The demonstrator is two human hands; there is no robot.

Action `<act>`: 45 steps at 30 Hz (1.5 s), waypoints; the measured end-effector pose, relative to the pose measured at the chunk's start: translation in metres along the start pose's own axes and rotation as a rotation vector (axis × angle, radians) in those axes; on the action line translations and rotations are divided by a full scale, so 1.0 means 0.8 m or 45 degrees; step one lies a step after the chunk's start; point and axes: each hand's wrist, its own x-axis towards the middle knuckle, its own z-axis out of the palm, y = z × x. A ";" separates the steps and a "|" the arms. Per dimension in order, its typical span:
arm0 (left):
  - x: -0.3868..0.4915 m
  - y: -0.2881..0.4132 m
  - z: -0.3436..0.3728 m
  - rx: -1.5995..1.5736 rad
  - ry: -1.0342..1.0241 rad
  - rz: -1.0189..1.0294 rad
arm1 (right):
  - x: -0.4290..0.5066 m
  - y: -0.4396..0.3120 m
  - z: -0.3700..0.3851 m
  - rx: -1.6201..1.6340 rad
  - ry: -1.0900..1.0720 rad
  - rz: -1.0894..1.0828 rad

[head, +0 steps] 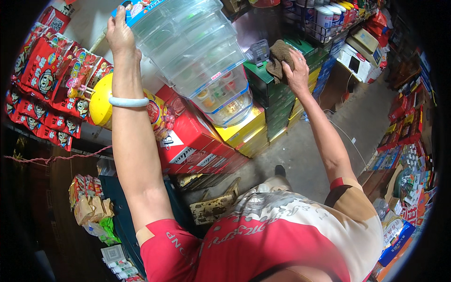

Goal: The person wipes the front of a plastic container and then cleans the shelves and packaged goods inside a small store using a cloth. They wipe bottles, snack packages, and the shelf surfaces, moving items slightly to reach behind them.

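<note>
My left hand grips the upper left edge of a clear plastic tiered display rack, by its blue printed top panel. A pale bangle circles my left wrist. The rack's lower bins hold small colourful items. In my right hand is a bunched brown cloth, which touches the top of a stack of green cartons. Right beside the cloth stands a small grey plaque with printing. The fingertips of my right hand are partly hidden by the cloth.
Red beer cartons and a yellow carton stand under the rack. Red snack bags hang at left beside a yellow round-topped lollipop container. A worn stool is near my legs. A cable crosses the floor.
</note>
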 end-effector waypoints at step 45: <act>-0.457 -0.076 -0.088 0.270 0.682 -0.217 | -0.073 -0.056 -0.005 0.222 -0.070 -0.040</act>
